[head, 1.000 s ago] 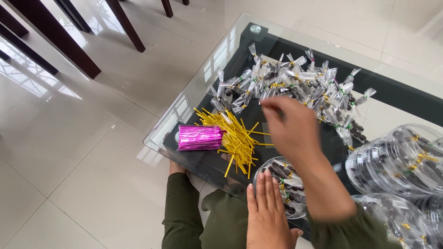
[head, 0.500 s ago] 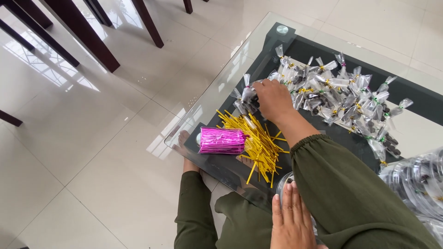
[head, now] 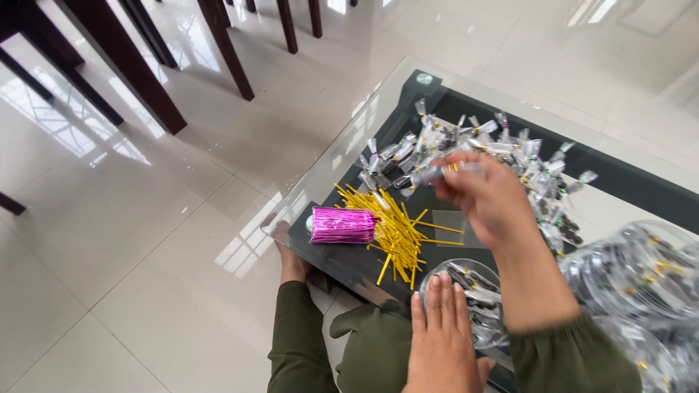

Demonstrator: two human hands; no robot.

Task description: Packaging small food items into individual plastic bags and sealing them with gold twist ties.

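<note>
Two bare hands are in view above a glass table (head: pixel 342 156) with a dark panel beneath it. At the near edge the left hand (head: pixel 442 342) lies flat, fingers extended and close together, palm down on the rim of a clear round container (head: pixel 477 302) that holds small dark sweets in tied wrappers; it clamps nothing. Olive-green trousers (head: pixel 328 349) and a bare foot (head: pixel 290 255) show below the glass to the left. To the right of the container stands a stack of clear round lids or tubs (head: pixel 637 276), also showing dark sweets and gold ties. Slightly farther, left of centre, a bundle of pink metallic twist ties (head: pixel 341 225) lies touching a loose spread of gold twist ties (head: pixel 393 225). A flat clear bag (head: pixel 451 220) lies on the glass just right of the gold ties. Above it the right hand (head: pixel 489 198) is raised, its fingers pinched on one small wrapped sweet packet (head: pixel 437 173); the picture is blurred here, so the exact grip is unclear. Beyond it a heap of wrapped packets (head: pixel 480 149) covers the far middle of the table. Farthest, at the upper left, dark wooden furniture legs (head: pixel 138 73) stand on pale glossy floor tiles
</note>
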